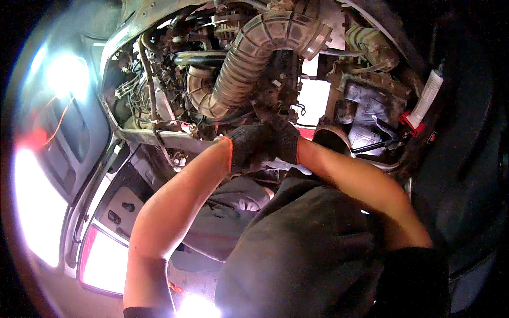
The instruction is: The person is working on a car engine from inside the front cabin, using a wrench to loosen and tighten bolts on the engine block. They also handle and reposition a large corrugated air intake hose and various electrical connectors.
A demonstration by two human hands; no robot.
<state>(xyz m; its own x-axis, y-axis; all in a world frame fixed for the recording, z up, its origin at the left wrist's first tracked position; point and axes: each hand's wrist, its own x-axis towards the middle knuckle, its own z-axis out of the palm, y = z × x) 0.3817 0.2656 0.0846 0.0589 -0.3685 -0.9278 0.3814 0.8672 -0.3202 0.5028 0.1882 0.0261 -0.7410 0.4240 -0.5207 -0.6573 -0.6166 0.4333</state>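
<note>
My left hand (248, 147), in a black knit glove with an orange cuff, is at the near edge of the engine bay. Close beside it, almost touching, is my right hand (284, 142) in a matching glove. Both are below a large dusty corrugated air hose (245, 66) that bends over the engine. The fingers blend into the dark, so whether they grip anything does not show. A shiny, pale, crumpled-looking piece (283, 165) lies just below the gloves.
On the right, a white tube with a red end (426, 100) leans beside a dark battery-like box (371, 106). Cables (148, 79) and hoses crowd the left of the bay. A bright lamp (68, 77) glares at far left, near an orange cord (60, 119).
</note>
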